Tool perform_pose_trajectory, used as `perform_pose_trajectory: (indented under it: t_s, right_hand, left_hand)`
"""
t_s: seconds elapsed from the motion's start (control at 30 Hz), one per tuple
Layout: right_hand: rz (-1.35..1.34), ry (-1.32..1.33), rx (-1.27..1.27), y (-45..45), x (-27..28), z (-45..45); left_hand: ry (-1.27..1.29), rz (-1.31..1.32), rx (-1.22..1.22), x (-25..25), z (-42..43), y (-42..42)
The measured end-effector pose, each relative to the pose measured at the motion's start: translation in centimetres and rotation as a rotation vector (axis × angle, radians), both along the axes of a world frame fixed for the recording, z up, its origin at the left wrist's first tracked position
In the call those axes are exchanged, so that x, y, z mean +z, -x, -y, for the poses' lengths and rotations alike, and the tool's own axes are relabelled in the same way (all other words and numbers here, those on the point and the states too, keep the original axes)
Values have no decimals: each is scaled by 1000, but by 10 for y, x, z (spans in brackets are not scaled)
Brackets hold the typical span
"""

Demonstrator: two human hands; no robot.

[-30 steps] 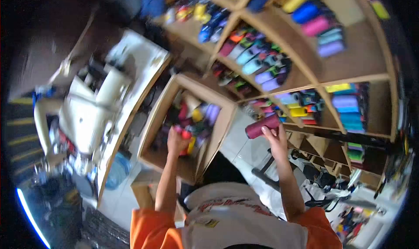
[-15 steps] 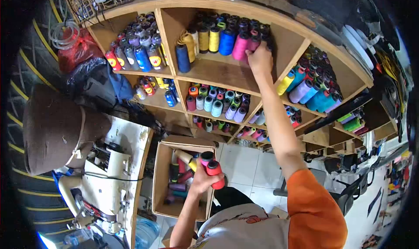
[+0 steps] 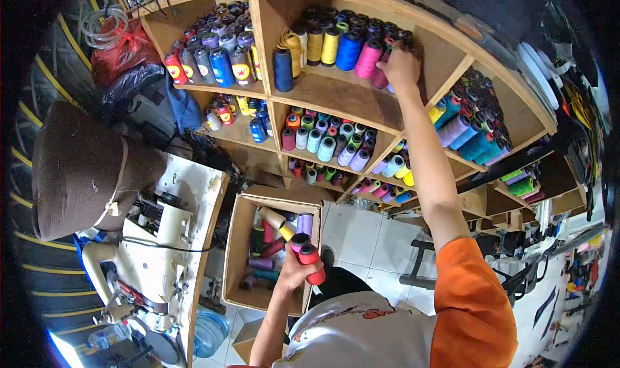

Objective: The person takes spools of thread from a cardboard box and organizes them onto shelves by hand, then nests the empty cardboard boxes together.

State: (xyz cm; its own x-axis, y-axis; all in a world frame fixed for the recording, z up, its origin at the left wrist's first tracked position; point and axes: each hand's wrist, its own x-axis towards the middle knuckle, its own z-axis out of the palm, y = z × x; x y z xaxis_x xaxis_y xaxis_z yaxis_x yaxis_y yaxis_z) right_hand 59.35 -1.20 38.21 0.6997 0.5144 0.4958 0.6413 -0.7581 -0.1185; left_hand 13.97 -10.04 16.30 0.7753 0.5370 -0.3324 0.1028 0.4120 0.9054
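My left hand [image 3: 295, 272] is closed round a red thread spool [image 3: 312, 265] and a pink one with a dark top [image 3: 299, 241], over the right side of an open cardboard box [image 3: 230, 258]. Loose spools, among them a purple one [image 3: 304, 223], lie inside the box. My right hand [image 3: 400, 70] reaches into the upper middle compartment of a wooden shelf [image 3: 349, 104], its fingers closed on a dark pink spool [image 3: 382, 74]. Left of that spool stand a bright pink spool [image 3: 369, 59] and a blue one [image 3: 349, 50]. My right fingertips are partly hidden.
Other shelf compartments hold rows of spools, such as the teal and purple ones [image 3: 475, 142] at the right. A white sewing machine [image 3: 152, 258] sits on a table [image 3: 194, 197] at the left. Below it is a blue water bottle [image 3: 210, 332]. A black chair [image 3: 516, 277] stands at the right.
The dark red spool in my right hand one second ago is no longer there; that hand has moved up to the shelf. My left hand has lifted from inside the box with two spools.
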Motion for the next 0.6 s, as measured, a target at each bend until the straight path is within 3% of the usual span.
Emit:
perform_pose_trajectory:
  t_s: [0.03, 0.13, 0.23, 0.3, 0.33, 0.37, 0.4, 0.43, 0.47, 0.53, 0.6]
  right_hand:
    - [156, -2, -20, 0, -5, -1]
    - [158, -17, -21, 10, -3, 1]
    - [224, -197, 99, 20, -2, 9]
    - [57, -263, 271, 50, -8, 25]
    - [-209, -288, 382, 91, -10, 40]
    - [-314, -137, 647, 115, -22, 55]
    - [-785, 96, 838, 148, -32, 74]
    - [-983, 218, 889, 189, -44, 93]
    - [-1148, 163, 982, 219, -61, 105]
    - [-929, 233, 1053, 264, -69, 123]
    - [-959, 148, 898, 273, -74, 130]
  left_hand:
    - [26, -27, 18, 6, 0, 1]
    - [3, 8, 33, 4, -8, 4]
    - [64, 89, 99, 15, -17, 1]
    - [158, 158, 163, 19, -21, -3]
    - [232, 217, 188, 21, -25, -6]
    - [306, 277, 212, 22, -29, -11]
    - [382, 336, 233, 24, -33, -17]
    - [387, 309, 282, 52, -34, -24]
    - [366, 310, 302, 66, -36, -33]
    - [328, 309, 339, 81, -37, -47]
    - [261, 291, 310, 83, -40, -54]
